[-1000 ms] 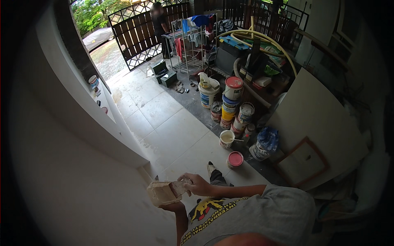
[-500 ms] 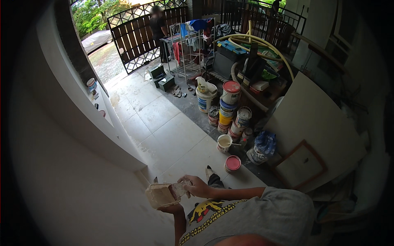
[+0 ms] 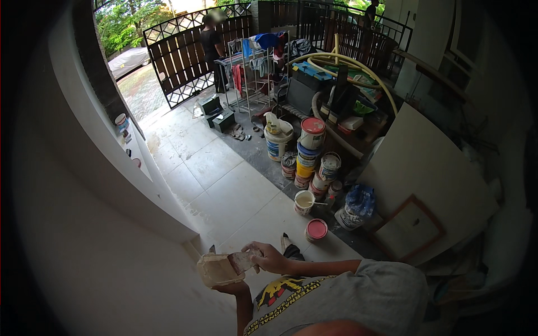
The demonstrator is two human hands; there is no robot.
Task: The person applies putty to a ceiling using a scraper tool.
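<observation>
Tray: you are holding the pale, smeared tray (image 3: pixel 213 272) at seven o'clock of the view, its hollow side facing up.
Left hand: your left hand (image 3: pixel 234 288) is supporting the tray from beneath; its fingers are hiding there, so you cannot tell whether they are curling or lying flat.
Right hand: your right hand (image 3: pixel 264 256) is gripping the flat scraper (image 3: pixel 242 261), fingers closing around its near end.
Scraper: its blade is overlapping the tray's two o'clock side; whether its edge is pressing is not showing.
Change: the pails and gate (image 3: pixel 185 59) are sliding slightly toward seven o'clock, and a far person (image 3: pixel 370 15) is showing more fully at one o'clock; tray and scraper are barely shifting against each other, so the work is apparently staying at the tray.
Shirt: your grey shirt (image 3: pixel 347 291), at five o'clock, is carrying legible yellow capitals around a yellow, black and red design.
Pails: the stacked pails (image 3: pixel 312 134), at two o'clock, are wearing coloured labels, their print appearing too small to read.
</observation>
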